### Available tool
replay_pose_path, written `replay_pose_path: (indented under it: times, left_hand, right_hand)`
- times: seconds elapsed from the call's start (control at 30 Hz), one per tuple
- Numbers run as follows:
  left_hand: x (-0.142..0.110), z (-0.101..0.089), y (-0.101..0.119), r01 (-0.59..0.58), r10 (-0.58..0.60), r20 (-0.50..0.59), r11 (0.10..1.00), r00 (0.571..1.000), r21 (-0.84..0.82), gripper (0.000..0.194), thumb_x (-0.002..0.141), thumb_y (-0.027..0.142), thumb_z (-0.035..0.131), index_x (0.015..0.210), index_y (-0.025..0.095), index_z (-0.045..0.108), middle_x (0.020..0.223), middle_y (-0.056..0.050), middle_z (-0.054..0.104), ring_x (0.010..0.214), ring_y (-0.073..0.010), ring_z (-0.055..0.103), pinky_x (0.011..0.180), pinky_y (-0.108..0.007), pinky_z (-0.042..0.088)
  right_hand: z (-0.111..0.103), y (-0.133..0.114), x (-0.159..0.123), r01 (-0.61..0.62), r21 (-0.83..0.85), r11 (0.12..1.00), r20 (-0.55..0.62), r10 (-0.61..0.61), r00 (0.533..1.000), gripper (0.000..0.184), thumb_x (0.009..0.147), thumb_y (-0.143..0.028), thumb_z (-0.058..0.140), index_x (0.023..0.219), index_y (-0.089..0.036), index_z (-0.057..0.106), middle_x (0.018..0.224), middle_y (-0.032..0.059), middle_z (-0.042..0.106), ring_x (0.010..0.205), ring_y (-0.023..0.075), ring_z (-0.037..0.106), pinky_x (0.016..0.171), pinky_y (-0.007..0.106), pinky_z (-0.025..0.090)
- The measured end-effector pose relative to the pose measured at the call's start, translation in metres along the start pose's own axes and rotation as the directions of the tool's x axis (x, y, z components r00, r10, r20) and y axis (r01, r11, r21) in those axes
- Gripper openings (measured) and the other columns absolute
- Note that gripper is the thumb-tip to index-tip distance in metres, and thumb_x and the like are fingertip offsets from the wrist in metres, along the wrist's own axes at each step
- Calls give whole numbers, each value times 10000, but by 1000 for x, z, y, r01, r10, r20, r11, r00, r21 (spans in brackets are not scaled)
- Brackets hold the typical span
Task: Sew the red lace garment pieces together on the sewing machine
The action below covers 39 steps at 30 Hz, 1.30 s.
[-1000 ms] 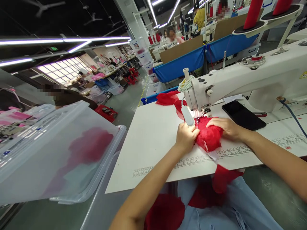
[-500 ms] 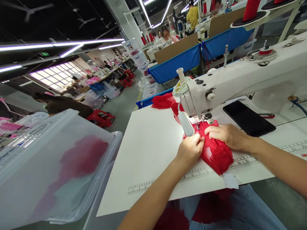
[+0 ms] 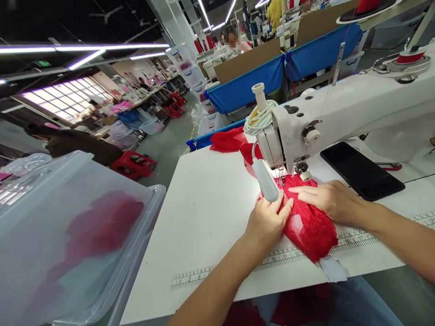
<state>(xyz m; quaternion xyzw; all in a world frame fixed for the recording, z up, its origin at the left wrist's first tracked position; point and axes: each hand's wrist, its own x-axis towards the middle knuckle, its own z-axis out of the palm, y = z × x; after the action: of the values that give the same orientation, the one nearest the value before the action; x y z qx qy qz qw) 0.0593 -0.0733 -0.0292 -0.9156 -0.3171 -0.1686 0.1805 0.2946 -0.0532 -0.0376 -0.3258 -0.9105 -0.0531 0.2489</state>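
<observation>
Red lace fabric lies under the needle area of a white sewing machine and spreads toward the table's front edge. On its left side rests my left hand, thumb and forefinger apart and pressed on the cloth just below the presser foot. My right hand lies over the lace's right side, fingers stretched toward the needle. A small grey lamp hangs close above my left fingertips and lights the spot. A pale piece sticks out under the fabric's near end.
A black phone and red-handled snips lie right of the needle. More red cloth lies at the table's far edge. A ruler strip runs along the front. At left stands a translucent plastic bin. Another person sits beyond the cardboard partition.
My left fingers have gone from bunched to more stretched and spread on the fabric. My right hand stays on the lace with fingers extended. The camera view has shifted slightly.
</observation>
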Motion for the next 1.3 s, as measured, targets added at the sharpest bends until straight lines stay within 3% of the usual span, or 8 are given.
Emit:
replay_pose_path:
  times: [0.13,0.3,0.43,0.67,0.87,1.1,1.3]
  left_hand:
    - [0,-3,-2,-1,-1,96,1000,995,27,351,960,64,508,1269,176,631,1193,-139,700,855,-198,626,682,-314,548]
    - [-1,-1,0,-12,8,62,998,998,66,389,940,36,512,1283,183,620,1134,-124,713,811,-189,612,670,-305,523]
    - [-2,0,1,-20,18,32,997,999,69,401,935,22,493,1283,173,624,1157,-132,709,802,-188,606,672,-310,522]
    - [-2,-3,0,-13,9,77,998,997,54,402,951,46,506,1315,176,618,1202,-152,698,840,-200,631,694,-325,540]
    - [-1,-2,1,-5,1,94,999,996,45,399,956,59,514,1324,176,616,1241,-154,686,878,-211,644,726,-344,548]
    - [1,-4,1,-10,2,92,996,996,89,417,949,40,500,1325,187,605,1265,-146,679,909,-215,642,745,-347,539]
    - [2,-2,2,-2,-2,52,997,999,84,388,947,47,527,1303,164,626,1255,-169,683,892,-221,650,752,-365,548]
  right_hand:
    - [0,0,0,2,-16,1000,-27,-3,1000,288,992,-179,379,959,-197,664,1048,72,774,628,150,649,459,285,346]
    - [0,0,0,-19,-21,1000,-5,18,1000,315,1021,-223,334,921,-205,632,878,57,764,551,145,579,448,292,281]
    - [0,1,0,-13,-18,1000,-4,13,1000,294,1011,-222,347,931,-207,630,902,59,759,533,140,541,448,299,256]
    - [-4,-1,0,-38,-2,999,73,38,997,244,986,-199,397,935,-209,636,955,66,755,622,162,613,478,309,326]
    - [-1,2,1,-11,-9,1000,8,11,1000,251,985,-199,398,901,-202,635,893,63,749,582,162,604,467,306,311]
    - [-7,2,3,-58,28,998,83,56,995,297,974,-174,415,1124,-216,668,981,69,766,664,165,634,516,289,350]
    - [-6,4,2,-61,53,997,91,56,994,309,984,-208,413,1163,-222,663,984,53,768,618,152,606,514,295,373]
